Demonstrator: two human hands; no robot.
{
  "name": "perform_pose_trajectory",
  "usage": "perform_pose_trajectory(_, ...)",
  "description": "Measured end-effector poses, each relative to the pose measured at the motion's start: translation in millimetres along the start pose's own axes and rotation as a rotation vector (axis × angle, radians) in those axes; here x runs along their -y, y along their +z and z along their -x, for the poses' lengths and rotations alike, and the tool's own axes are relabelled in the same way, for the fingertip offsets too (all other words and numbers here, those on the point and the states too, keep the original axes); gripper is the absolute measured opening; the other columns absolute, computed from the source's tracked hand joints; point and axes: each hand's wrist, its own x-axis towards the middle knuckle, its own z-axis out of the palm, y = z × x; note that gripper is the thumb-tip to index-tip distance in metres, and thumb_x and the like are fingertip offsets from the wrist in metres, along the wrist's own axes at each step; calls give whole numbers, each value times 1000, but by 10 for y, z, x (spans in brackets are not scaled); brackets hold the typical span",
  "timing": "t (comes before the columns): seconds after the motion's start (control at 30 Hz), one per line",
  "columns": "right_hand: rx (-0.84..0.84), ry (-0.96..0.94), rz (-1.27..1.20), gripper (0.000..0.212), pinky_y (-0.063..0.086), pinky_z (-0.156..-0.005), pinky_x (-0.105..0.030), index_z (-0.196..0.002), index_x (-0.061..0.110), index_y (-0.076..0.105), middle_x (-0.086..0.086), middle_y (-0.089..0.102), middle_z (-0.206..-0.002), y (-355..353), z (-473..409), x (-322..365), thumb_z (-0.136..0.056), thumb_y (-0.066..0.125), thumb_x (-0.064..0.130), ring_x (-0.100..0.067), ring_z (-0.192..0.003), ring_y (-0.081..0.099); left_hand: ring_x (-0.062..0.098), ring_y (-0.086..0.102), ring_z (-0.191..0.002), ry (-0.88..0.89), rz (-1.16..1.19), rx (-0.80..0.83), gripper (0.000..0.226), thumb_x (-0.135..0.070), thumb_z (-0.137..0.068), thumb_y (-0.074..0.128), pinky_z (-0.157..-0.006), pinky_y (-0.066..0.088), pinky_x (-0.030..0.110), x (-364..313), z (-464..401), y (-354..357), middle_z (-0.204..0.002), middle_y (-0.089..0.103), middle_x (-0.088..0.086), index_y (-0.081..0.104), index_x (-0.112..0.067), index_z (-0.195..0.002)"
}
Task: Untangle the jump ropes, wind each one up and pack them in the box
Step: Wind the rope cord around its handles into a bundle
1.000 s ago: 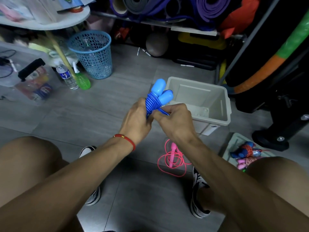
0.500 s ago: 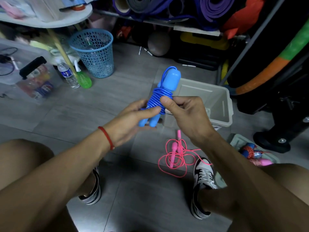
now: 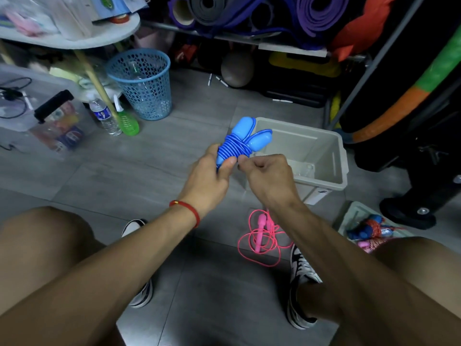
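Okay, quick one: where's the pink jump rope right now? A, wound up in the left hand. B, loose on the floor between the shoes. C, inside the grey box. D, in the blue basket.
B: the pink jump rope lies in loose loops on the floor tiles, below the hands and short of the grey box, while both hands hold the blue jump rope.

one blue jump rope [image 3: 237,146], one pink jump rope [image 3: 260,236], one box [image 3: 324,151], two hands, one basket [image 3: 142,83], one bottle [image 3: 104,116]

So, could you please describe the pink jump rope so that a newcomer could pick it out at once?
Find the open grey box on the floor. Nearer the person, beside the right shoe, the pink jump rope lies in loose loops. Unlike the blue jump rope, it is unwound and unheld.
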Motion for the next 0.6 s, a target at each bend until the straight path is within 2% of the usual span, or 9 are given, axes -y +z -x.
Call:
perform_pose_trajectory(0.07,23,48,-9,37,32,-44,-25,-69,4,67,2,43,-44,16,17,21,-90,65,34,-9,-43,36,28,65,-92,69,-31,-62,27,-27,-97,56,-78,50,37,-6,8,30,-98,71,7,58,-13,-120)
perform_pose_trajectory(0.13,45,62,-10,35,29,-43,-23,-64,5,63,6,41,-44,36,41,21,-87,65,31,-9,-41,34,31,65,-91,130,-59,-110,26,-21,-96,57,-79,50,40,15,33,62,-98,70,10,59,-12,-120)
perform_pose_trajectory(0.2,48,73,-44,39,30,-46,-24,-66,3,65,7,42,-44,38,48,27,-86,68,36,-8,-40,35,34,63,-92,187,-95,-129,30,-21,-92,57,-82,50,44,53,56,89,-99,69,12,60,-10,-120)
perform_pose_trajectory(0.27,47,99,-133,51,29,-48,-24,-57,6,60,9,38,-42,27,51,25,-84,71,48,-9,-40,33,35,60,-92,243,-159,-138,38,-26,-90,59,-85,49,44,85,62,110,-101,67,12,60,-9,-124)
perform_pose_trajectory(0.37,-5,106,-201,57,25,-46,-25,-50,16,48,11,32,-43,5,47,-3,-78,76,58,-9,-43,28,29,55,-95,297,-247,-147,55,-31,-87,67,-90,44,35,93,91,130,-103,61,10,56,-10,-138)
perform_pose_trajectory(0.43,-7,100,-232,57,25,-49,-25,-54,9,54,8,32,-46,-2,35,-48,-78,78,55,-10,-47,27,25,53,-100,329,-269,-108,66,-36,-86,69,-92,42,30,87,121,118,-106,57,8,51,-12,-144)
perform_pose_trajectory(0.5,65,76,-298,51,26,-52,-27,-56,8,60,5,35,-50,-40,7,-76,-82,77,48,-11,-50,28,18,56,-107,272,-112,-11,70,-46,-84,67,-96,45,27,42,149,86,-112,57,4,50,-15,-145)
perform_pose_trajectory(0.57,180,13,-334,42,25,-52,-28,-57,12,68,6,40,-52,-132,-7,-61,-90,73,39,-9,-51,28,7,60,-112,61,244,99,68,-48,-83,65,-102,48,26,-39,120,10,-120,62,-1,53,-17,-143)
perform_pose_trajectory(0.6,246,-37,-342,36,25,-49,-25,-62,16,71,12,42,-51,-195,10,-27,-94,69,34,-5,-48,27,7,62,-111,-57,430,154,65,-42,-84,66,-102,49,29,-59,88,-47,-124,65,2,54,-16,-142)
